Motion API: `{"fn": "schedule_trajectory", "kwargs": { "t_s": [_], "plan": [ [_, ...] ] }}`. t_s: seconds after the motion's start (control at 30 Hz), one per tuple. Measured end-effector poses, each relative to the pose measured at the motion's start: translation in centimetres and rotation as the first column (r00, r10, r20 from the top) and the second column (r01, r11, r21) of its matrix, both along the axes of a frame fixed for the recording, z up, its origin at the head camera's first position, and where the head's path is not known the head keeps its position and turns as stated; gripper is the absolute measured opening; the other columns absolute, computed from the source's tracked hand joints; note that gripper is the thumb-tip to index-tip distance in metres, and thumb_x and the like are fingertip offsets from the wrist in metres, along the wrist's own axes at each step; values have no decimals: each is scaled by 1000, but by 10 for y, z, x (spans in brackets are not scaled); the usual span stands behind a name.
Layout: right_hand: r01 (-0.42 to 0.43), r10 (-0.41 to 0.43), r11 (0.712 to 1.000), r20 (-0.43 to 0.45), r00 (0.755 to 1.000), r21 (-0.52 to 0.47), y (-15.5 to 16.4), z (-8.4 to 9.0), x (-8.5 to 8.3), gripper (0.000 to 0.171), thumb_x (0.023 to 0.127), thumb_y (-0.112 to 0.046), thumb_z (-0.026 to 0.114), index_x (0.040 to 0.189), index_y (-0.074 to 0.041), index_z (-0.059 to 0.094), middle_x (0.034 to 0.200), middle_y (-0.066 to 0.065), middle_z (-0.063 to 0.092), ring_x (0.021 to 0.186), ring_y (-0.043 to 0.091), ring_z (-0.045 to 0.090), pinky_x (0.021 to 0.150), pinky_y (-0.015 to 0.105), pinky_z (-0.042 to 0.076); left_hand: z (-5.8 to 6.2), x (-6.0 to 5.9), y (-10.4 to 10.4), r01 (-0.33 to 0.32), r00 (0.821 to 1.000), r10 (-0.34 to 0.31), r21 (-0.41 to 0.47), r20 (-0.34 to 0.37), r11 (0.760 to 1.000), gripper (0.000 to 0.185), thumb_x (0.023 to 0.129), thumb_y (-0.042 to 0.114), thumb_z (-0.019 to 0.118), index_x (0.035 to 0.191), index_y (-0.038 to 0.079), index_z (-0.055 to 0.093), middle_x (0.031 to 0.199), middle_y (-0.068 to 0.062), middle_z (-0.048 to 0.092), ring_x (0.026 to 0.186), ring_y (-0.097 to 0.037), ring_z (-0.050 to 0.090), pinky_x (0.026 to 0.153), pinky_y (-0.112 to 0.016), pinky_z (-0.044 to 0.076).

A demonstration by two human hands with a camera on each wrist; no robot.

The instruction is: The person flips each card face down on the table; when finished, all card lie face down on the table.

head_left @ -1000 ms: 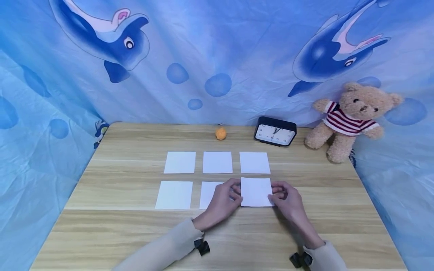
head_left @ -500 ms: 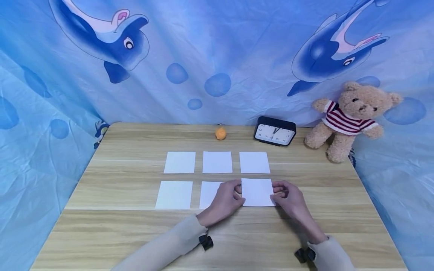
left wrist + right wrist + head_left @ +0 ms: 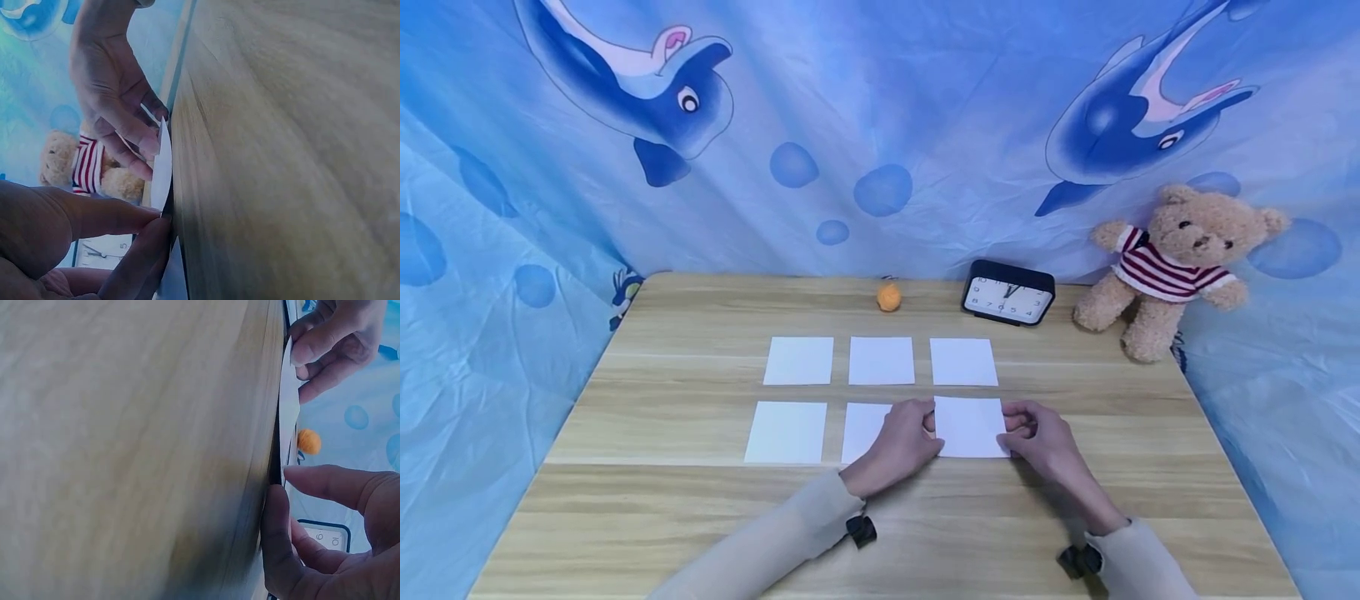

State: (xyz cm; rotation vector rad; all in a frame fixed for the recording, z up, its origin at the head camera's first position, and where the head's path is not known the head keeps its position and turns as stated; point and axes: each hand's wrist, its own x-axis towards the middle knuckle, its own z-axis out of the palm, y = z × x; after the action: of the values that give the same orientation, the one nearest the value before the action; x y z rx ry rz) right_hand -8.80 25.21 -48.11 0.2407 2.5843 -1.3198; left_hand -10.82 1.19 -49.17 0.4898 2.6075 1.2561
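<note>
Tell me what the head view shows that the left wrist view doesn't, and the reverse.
Only the head view shows the full grid of six white cards, five lying flat such as the far-left card, plus the orange ball and the dolphin backdrop.

Only the left wrist view shows the held card edge-on, lifted off the table and pinched at its edges.

Both show the left hand, the right hand, the clock and the teddy bear.

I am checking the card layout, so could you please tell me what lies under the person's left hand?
The left hand covers the right part of the bottom-middle white card, which lies on the wooden table. Its fingers pinch the neighbouring card. The covered part's surface cannot be seen.
</note>
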Motion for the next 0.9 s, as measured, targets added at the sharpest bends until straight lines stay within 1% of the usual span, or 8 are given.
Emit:
{"fn": "schedule_trajectory", "kwargs": {
  "t_s": [0.1,0.23,0.33,0.47,0.6,0.7,0.83,0.9],
  "plan": [
    [-4,4,1000,4,1000,27,0,1,-1,48,86,-5,81,130,7,63,107,19,70,88,18,67,65,19,54,0,-1,0,4,1000,-5,-31,-19,999,13,79,0,75,77,2,63,70,3,57,56,-1,50,53,-19,41],
    [-12,10,998,26,1000,67,1,2,-3,49,89,-15,82,130,4,63,104,14,70,88,17,64,68,21,50,0,-2,1,-1,999,-1,-47,-37,999,14,79,1,76,77,2,62,69,6,51,58,-6,44,52,-20,38],
    [-25,23,996,21,1000,86,2,2,-4,48,92,-21,80,131,2,64,101,11,70,86,16,63,69,22,48,0,-2,1,-7,999,5,-47,-37,999,14,80,1,76,78,2,62,68,6,49,60,-8,45,53,-20,38],
    [-26,26,994,6,1000,104,2,2,-3,41,97,-24,73,130,-1,66,100,9,70,85,15,60,67,22,46,0,-2,2,-11,999,9,-50,-43,999,14,81,2,76,78,2,63,68,6,49,62,-9,44,54,-20,38],
    [-26,25,993,3,1000,112,2,3,-3,39,98,-26,71,129,-2,66,100,8,69,86,15,60,66,22,47,1,-2,2,-12,999,10,-42,-47,999,16,83,4,77,77,2,62,67,6,49,60,-9,43,54,-20,38],
    [-30,29,992,5,1000,121,2,5,-3,39,98,-27,71,129,-3,66,100,8,69,86,16,62,66,23,48,1,-2,3,-10,998,8,-30,-64,999,18,84,5,78,76,2,62,66,6,49,60,-8,43,54,-19,38],
    [-41,42,988,-8,999,152,0,8,-2,37,98,-27,70,127,-5,67,102,9,70,91,18,64,72,25,50,1,0,3,-8,996,6,-16,-92,1000,20,86,8,78,75,2,62,65,6,50,58,-6,42,53,-18,37],
    [-49,52,983,-15,999,174,-2,9,-2,36,98,-28,70,126,-5,67,103,8,70,93,20,64,75,27,50,2,1,2,-1,995,1,-7,-103,1000,17,89,10,77,79,2,65,66,3,54,57,-4,42,52,-18,37]
  ]
}}
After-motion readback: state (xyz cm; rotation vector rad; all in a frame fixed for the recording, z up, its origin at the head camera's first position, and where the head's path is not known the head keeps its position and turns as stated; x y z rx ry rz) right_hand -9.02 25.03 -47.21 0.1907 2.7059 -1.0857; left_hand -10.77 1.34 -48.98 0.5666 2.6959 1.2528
